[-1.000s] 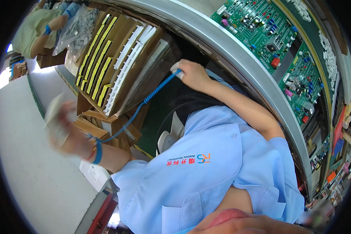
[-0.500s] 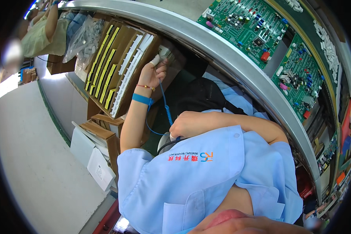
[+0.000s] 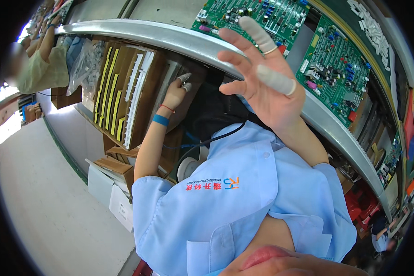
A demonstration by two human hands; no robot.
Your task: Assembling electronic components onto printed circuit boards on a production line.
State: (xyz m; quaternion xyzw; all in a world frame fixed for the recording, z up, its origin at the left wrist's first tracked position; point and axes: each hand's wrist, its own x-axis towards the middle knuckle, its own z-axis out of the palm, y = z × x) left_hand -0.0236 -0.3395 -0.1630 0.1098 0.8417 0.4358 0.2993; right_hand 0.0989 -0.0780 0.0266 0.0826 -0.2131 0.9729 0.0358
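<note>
Right hand [image 3: 276, 97] empty, splayed before the metal bench rail [image 3: 147, 31]; left hand [image 3: 175, 94] part-curled beside a carton [image 3: 150, 89], hold unclear

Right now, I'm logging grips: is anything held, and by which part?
The right hand holds nothing; whether the left hand grips anything cannot be told.

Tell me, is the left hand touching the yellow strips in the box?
Apart. The head view shows white strips and brown cardboard between the left hand and the yellow strips.
</note>
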